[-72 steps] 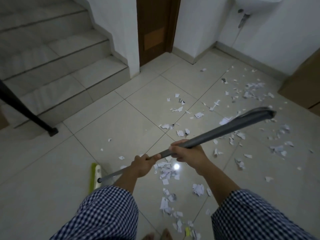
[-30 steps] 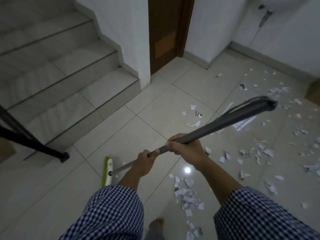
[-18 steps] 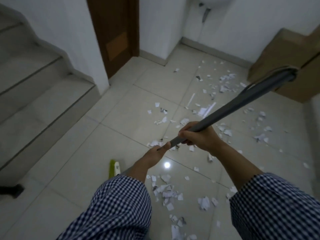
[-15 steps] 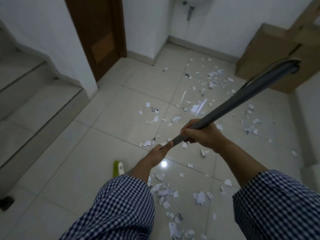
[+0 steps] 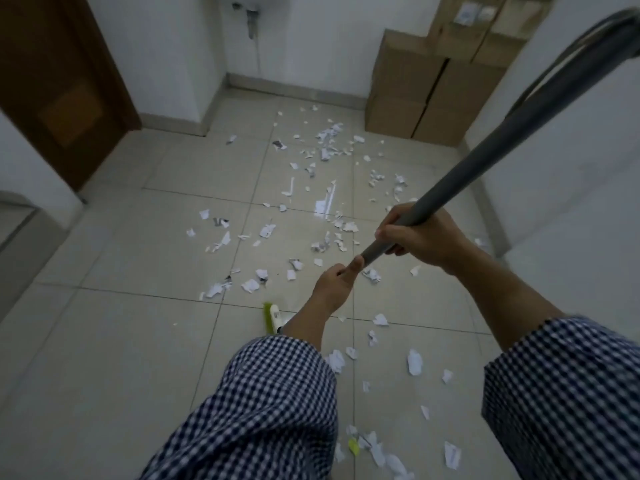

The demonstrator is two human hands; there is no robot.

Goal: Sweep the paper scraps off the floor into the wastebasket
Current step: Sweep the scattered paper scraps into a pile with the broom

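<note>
Brown wooden door (image 5: pixel 65 98) far left, glossy pale floor tiles (image 5: pixel 114 358) with thin dark grout lines, mostly clean on that side. Paper scraps (image 5: pixel 325 147) are white, torn, irregular and thin, some curled; they're scattered from the far wall through mid-floor to a looser trail beside the person's feet at bottom right. Broom head (image 5: pixel 272 318) shows only as a lime-green bristle edge and white block, low on the tile, the rest hidden behind the left forearm. Left hand (image 5: pixel 334 282) is closed low on the handle, index finger extended along it. Right hand (image 5: pixel 420 239) is wrapped fully round the grey broom handle (image 5: pixel 485 157), a smooth matte tube running up to the top right corner. Stacked cardboard boxes (image 5: pixel 433 84) against the far right wall. Checked sleeves (image 5: pixel 263 403) in the foreground. Wastebasket not in view, so can't say which way scraps must go. Judgement: gathering stage, early, most scraps unswept. Next move probably needs the head reached past the mid-floor cluster and drawn back with light pressure, since thin paper will skitter on glossy tile.
</note>
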